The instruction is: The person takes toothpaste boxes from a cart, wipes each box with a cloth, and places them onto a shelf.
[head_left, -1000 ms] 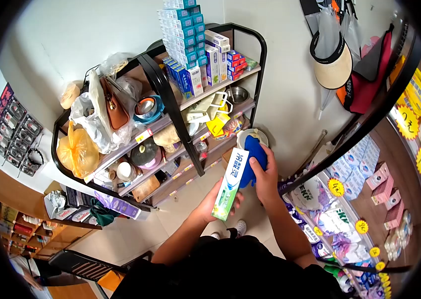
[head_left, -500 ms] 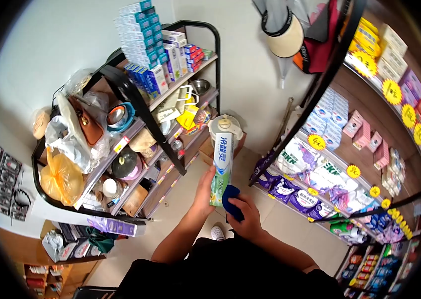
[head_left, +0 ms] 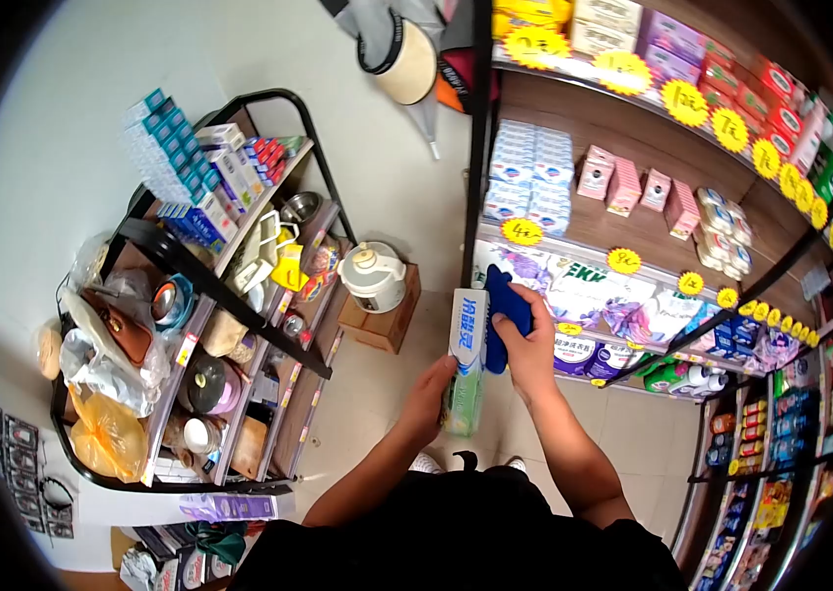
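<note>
A long white, blue and green toothpaste box (head_left: 468, 340) stands nearly upright in front of my body. My left hand (head_left: 426, 402) is closed around its left side, toward the lower half. In my right hand (head_left: 531, 347) is a dark blue cloth (head_left: 503, 295), pinched under the thumb. The cloth lies along the upper right side of the box; whether it presses on the box I cannot tell.
On the left, a black-framed shelf (head_left: 259, 320) carries toothpaste boxes (head_left: 170, 148), bags and kitchenware. A white cooker (head_left: 374, 279) sits on a cardboard box (head_left: 387, 330). Product shelves (head_left: 623, 227) with yellow price tags line the right. Caps (head_left: 406, 64) hang on the wall.
My view has turned to the right, toward the product shelves. The blue cloth in my right hand has moved from the box's lower end up to its upper right side.
</note>
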### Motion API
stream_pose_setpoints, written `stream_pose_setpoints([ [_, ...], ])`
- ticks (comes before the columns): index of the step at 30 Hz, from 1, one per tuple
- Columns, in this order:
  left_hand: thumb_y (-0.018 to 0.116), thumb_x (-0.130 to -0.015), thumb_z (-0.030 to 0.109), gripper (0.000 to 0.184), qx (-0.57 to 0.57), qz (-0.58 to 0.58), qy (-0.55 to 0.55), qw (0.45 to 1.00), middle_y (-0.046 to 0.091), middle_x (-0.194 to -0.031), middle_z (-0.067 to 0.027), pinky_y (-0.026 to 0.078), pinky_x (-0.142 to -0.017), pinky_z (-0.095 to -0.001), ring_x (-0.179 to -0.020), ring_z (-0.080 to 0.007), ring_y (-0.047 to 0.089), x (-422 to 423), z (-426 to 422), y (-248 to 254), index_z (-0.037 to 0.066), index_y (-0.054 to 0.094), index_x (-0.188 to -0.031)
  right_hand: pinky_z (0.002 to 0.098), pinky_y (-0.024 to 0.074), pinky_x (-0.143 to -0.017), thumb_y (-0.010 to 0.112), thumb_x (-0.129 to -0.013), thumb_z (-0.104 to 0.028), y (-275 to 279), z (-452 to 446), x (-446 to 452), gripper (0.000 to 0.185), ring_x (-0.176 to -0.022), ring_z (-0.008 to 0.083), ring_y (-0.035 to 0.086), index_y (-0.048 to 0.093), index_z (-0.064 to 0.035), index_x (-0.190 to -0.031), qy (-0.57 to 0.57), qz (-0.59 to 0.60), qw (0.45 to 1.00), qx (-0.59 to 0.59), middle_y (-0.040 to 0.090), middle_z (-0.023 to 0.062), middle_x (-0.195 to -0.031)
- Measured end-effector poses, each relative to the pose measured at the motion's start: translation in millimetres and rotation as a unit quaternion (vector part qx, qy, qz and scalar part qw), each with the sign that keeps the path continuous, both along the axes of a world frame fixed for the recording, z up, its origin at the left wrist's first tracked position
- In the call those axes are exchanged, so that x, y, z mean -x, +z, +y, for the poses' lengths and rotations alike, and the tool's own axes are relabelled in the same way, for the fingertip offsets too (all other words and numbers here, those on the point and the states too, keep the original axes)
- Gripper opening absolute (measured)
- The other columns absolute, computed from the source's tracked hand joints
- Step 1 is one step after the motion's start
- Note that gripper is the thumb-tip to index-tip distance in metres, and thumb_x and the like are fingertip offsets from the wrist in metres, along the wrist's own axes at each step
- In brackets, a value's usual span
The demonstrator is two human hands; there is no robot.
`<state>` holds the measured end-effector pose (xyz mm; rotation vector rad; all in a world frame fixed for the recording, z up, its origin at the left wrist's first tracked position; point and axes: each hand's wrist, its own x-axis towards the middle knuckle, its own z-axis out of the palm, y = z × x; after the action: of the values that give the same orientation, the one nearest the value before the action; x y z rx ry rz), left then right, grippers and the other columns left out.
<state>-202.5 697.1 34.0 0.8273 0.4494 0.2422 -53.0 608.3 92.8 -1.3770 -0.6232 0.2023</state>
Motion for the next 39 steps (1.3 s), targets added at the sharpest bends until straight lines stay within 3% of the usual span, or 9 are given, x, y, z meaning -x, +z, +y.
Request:
stream_pose_setpoints([
  [3,0.046,-0.107,0.033,0.041,0.011,0.01,0.001,1.0,0.066,-0.112,-0.0051,0.05,-0.09,-0.0299,-0.102,-0.0133,0.062,-35,-30,-9,0.004,0.054,-0.134,0.0256,0.0491,-0.087,0.066,-0.09,0.002,-7,-43,0,0.043,-0.1,0.0117,0.06,0.055,-0.0023,-0.131,0.016,0.12,0.992,-0.046,0.063,0.0055,-0.114],
  [7,0.044,-0.107,0.033,0.048,-0.086,-0.021,0.074,0.993,0.059,-0.126,-0.0073,0.046,-0.097,-0.0303,-0.113,-0.0148,0.057,-86,-97,9,0.004,0.041,-0.144,0.0258,0.0484,-0.09,0.065,-0.09,0.003,-38,-111,-23,0.043,-0.104,0.0121,0.058,0.055,-0.0028,-0.131,-0.001,0.116,0.992,-0.038,0.061,0.0062,-0.117],
  [11,0.046,-0.106,0.032,0.051,-0.086,-0.008,0.029,0.996,0.055,-0.131,-0.0089,0.045,-0.098,-0.0308,-0.116,-0.0161,0.054,-127,-160,1,0.004,0.035,-0.148,0.0258,0.0481,-0.09,0.063,-0.09,0.005,-50,-184,-46,0.043,-0.105,0.0119,0.058,0.054,-0.0037,-0.131,-0.03,0.111,0.993,-0.024,0.061,0.0065,-0.118],
  [14,0.049,-0.105,0.028,0.052,-0.214,-0.03,-0.025,0.976,0.054,-0.132,-0.0089,0.044,-0.1,-0.031,-0.117,-0.0159,0.054,-158,-213,-5,0.004,0.035,-0.149,0.026,0.0483,-0.089,0.063,-0.089,0.006,-54,-243,-62,0.044,-0.105,0.0118,0.058,0.054,-0.0041,-0.131,-0.069,0.117,0.99,-0.039,0.06,0.0069,-0.119],
  [21,0.048,-0.105,0.023,0.045,-0.091,-0.034,-0.084,0.992,0.067,-0.112,-0.0103,0.055,-0.084,-0.0304,-0.104,-0.0166,0.062,-229,-294,9,0.006,0.04,-0.146,0.0299,0.0482,-0.093,0.066,-0.085,0.006,-62,-361,-40,0.042,-0.109,0.0175,0.059,0.056,-0.0037,-0.125,-0.118,-0.004,0.992,0.045,0.059,0.011,-0.12],
  [27,0.044,-0.106,0.024,0.044,0.041,-0.096,-0.278,0.955,0.064,-0.123,-0.0161,0.053,-0.091,-0.0348,-0.104,-0.0202,0.064,-259,-359,11,0.006,0.038,-0.146,0.0353,0.0506,-0.09,0.067,-0.076,0.006,-46,-412,-54,0.042,-0.104,0.0315,0.064,0.061,-0.0032,-0.116,-0.288,-0.115,0.947,0.083,0.061,0.0173,-0.117],
  [29,0.043,-0.106,0.025,0.046,0.041,-0.119,-0.333,0.935,0.059,-0.132,-0.0163,0.049,-0.101,-0.0363,-0.12,-0.0226,0.059,-265,-381,14,0.004,0.037,-0.146,0.0361,0.0507,-0.09,0.065,-0.074,0.005,-35,-429,-69,0.041,-0.103,0.0337,0.064,0.063,-0.0029,-0.114,-0.358,-0.144,0.918,0.095,0.062,0.0176,-0.115],
  [35,0.049,-0.103,0.018,0.046,0.039,-0.108,-0.399,0.91,0.055,-0.139,-0.008,0.034,-0.111,-0.0329,-0.129,-0.0157,0.049,-299,-427,-20,-0.002,0.044,-0.144,0.0264,0.0484,-0.08,0.062,-0.082,0.003,-17,-487,-145,0.037,-0.09,0.0136,0.059,0.06,-0.001,-0.118,-0.502,-0.056,0.86,0.067,0.063,0.0082,-0.105],
  [39,0.052,-0.105,0.021,0.032,-0.033,-0.117,-0.409,0.904,0.061,-0.124,-0.0055,0.039,-0.102,-0.0281,-0.118,-0.0114,0.052,-325,-454,-11,0.001,0.057,-0.13,0.0235,0.0474,-0.076,0.066,-0.084,-0.001,-15,-513,-183,0.038,-0.086,0.0091,0.056,0.061,-0.0026,-0.122,-0.511,-0.058,0.854,0.082,0.063,0.0039,-0.103],
])
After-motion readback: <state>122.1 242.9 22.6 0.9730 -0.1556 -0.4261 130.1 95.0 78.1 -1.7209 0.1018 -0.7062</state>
